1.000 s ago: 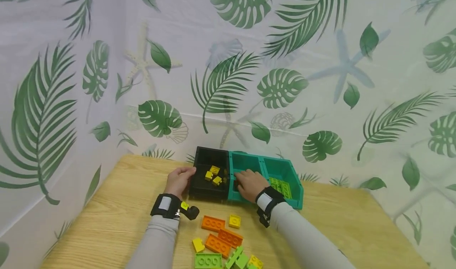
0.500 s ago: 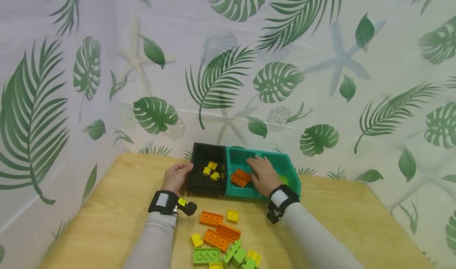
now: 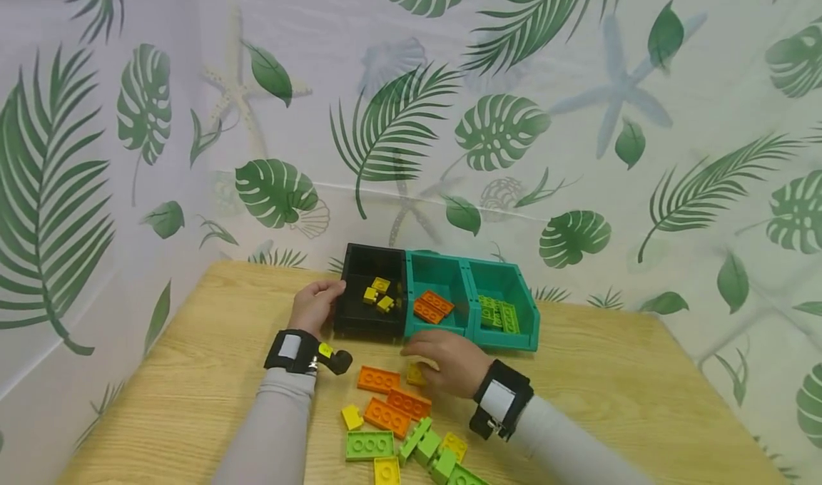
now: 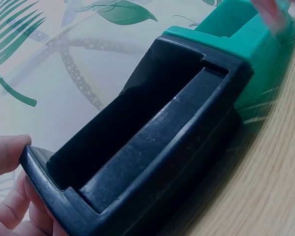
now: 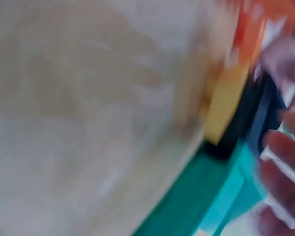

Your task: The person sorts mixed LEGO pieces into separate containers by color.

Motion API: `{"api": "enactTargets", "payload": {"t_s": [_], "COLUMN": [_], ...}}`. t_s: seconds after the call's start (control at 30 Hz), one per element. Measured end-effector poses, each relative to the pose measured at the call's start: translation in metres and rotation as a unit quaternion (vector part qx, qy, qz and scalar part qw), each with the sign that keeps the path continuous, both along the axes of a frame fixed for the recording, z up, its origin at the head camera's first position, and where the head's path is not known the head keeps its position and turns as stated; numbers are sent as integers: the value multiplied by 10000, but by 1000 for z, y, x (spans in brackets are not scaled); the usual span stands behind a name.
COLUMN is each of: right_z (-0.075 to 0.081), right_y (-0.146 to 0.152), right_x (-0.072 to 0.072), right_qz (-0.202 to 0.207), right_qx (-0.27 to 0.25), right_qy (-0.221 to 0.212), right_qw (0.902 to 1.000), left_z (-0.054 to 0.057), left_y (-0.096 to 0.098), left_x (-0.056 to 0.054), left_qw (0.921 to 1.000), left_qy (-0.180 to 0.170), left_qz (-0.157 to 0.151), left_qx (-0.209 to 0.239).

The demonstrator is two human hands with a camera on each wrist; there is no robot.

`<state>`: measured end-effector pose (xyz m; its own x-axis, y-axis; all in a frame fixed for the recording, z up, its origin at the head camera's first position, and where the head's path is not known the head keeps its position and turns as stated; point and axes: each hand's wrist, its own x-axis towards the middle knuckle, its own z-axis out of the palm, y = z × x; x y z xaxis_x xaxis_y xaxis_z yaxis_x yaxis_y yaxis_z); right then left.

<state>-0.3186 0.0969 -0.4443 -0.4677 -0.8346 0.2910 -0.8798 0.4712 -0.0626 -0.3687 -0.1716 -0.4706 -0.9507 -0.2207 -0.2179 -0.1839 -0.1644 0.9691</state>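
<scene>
My left hand (image 3: 315, 307) pinches the left wall of the black bin (image 3: 369, 326). In the left wrist view its thumb lies at the bin's rim (image 4: 41, 169) and the other fingers are bent beneath, outside. Over the table, in front of the bins, my right hand (image 3: 452, 362) reaches to a yellow brick (image 3: 414, 375), partly covered by the fingers. The right wrist view is blurred; there the fingers (image 5: 285, 147) appear apart from the yellow brick (image 5: 226, 105). Several small yellow bricks (image 3: 380, 285) lie inside the black bin.
Two teal bins (image 3: 504, 340) adjoin the black one: the nearer holds orange bricks (image 3: 433, 307), the far right one green bricks (image 3: 499, 314). Loose orange (image 3: 387, 417), green (image 3: 369, 445) and yellow (image 3: 352, 417) bricks lie on the wooden table (image 3: 193, 371). A leaf-patterned sheet hangs behind.
My right hand has come out of the teal bins and toward me, down to the yellow brick on the table. Orange bricks now show in the middle bin. My left hand stays on the black bin.
</scene>
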Motion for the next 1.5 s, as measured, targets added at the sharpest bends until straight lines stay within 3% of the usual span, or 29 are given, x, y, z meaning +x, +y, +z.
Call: {"api": "enactTargets", "payload": {"t_s": [0.07, 0.17, 0.4, 0.5, 0.6, 0.8, 0.97, 1.07, 1.17, 1.3, 1.5], "right_z": [-2, -6, -6, -6, -8, 0, 17, 22, 21, 13, -5], "right_y": [-7, -11, -10, -8, -7, -14, -42, -66, -89, -107, -119], "right_x": [7, 11, 3, -3, -8, -5, -11, -22, -38, -57, -69], "right_qz": [-68, -301, -794, -913, -881, -578, -454, -593, -818, -1366, -1894], "right_qx": [453, 865, 847, 834, 722, 672, 601, 611, 828, 1086, 1285], "right_qy": [-483, -857, -1779, -1973, -1779, -871, -531, -21, 493, 706, 1169], "right_qw": [9978, 9921, 9772, 9725, 9774, 9922, 9957, 9964, 9920, 9821, 9664], "left_z": [-1, -1, 0, 1, 0, -3, -1, 3, 5, 4, 2], "left_y": [-1, -1, 1, 1, 0, 1, -1, -2, -2, 1, 0], "left_x": [-1, -1, 1, 2, 1, -2, -2, -2, -4, -3, 1], "left_qw": [10000, 10000, 10000, 10000, 9999, 9999, 9998, 9998, 9997, 9996, 9992], "left_qy": [1, 2, 22, 65, 120, 133, 162, 115, 123, 197, 300], "left_qz": [3, 16, 39, 48, 74, 67, 86, 135, 197, 188, 247], "left_qx": [2, 33, 7, -4, 14, 52, 22, -56, -57, -88, -114]}}
